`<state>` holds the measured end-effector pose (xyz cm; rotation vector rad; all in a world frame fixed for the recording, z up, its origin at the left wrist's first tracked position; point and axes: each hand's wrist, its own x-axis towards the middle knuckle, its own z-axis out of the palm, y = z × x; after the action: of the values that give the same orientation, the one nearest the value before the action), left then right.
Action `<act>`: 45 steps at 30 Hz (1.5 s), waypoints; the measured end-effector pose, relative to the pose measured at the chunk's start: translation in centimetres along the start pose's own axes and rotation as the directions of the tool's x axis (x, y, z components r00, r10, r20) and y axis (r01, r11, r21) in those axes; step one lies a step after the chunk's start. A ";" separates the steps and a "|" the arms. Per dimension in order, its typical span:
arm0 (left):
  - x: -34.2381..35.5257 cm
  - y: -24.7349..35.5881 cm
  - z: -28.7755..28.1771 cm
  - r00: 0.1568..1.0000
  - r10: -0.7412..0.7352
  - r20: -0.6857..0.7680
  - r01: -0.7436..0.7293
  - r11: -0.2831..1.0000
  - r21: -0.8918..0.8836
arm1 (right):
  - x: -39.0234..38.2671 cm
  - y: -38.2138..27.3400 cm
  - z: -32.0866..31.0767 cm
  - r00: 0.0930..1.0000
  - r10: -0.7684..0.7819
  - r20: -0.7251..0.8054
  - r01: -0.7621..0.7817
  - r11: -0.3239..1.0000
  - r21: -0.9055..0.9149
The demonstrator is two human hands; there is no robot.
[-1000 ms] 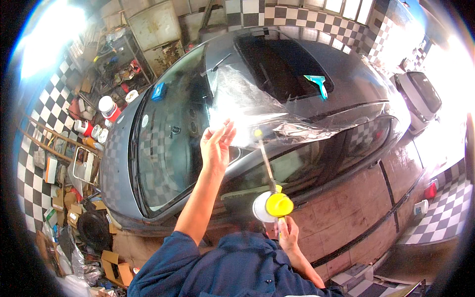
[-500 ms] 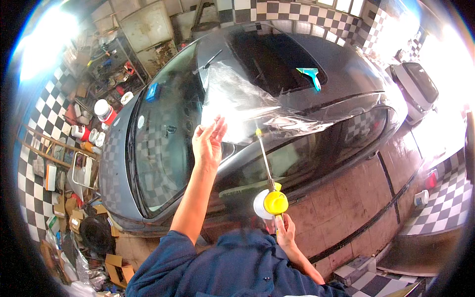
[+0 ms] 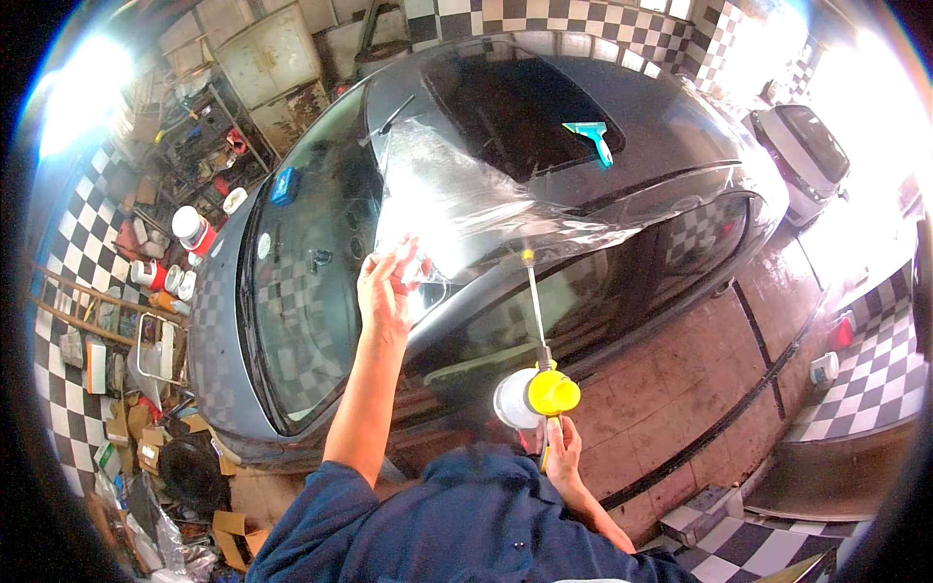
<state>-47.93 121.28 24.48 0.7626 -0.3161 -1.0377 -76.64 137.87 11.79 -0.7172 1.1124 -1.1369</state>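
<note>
A sheet of clear film lies loosely over the near front corner of the dark grey car's roof, wrinkled along its near edge. My left hand is raised at the film's front corner, its bent fingers pinching the edge. Lower and to the right, my right hand grips a pump sprayer by its handle. That sprayer has a yellow top, a whitish tank and a long thin wand whose yellow nozzle points at the film's near edge. Whether liquid is coming out cannot be made out.
On the roof rest a turquoise squeegee and a thin dark tool. A small blue box sits by the windshield. Buckets, cardboard boxes and clutter line the left side. Another vehicle stands at the far right.
The sprayer's nozzle has moved right along the film's near edge. My left hand stays at the film's corner, its fingers now more closed. The whole view has shifted slightly.
</note>
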 end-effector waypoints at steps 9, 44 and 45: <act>2.0 0.4 1.0 0.995 -0.012 0.098 0.019 0.997 -0.072 | 0.1 -0.6 -0.3 0.998 -0.012 -0.058 0.012 1.000 0.016; 1.4 3.0 4.4 0.985 -0.133 -0.112 0.115 0.981 -0.154 | 1.4 -1.9 -1.0 0.995 -0.101 -0.014 0.100 0.994 -0.039; 1.3 2.8 4.2 0.982 -0.147 -0.121 0.129 0.980 -0.151 | 1.3 -1.9 -0.9 0.996 -0.094 0.008 0.094 0.992 -0.090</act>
<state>-47.81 119.19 29.27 0.7280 -0.0749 -1.1221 -78.11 136.13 12.78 -0.8491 1.1425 -1.1699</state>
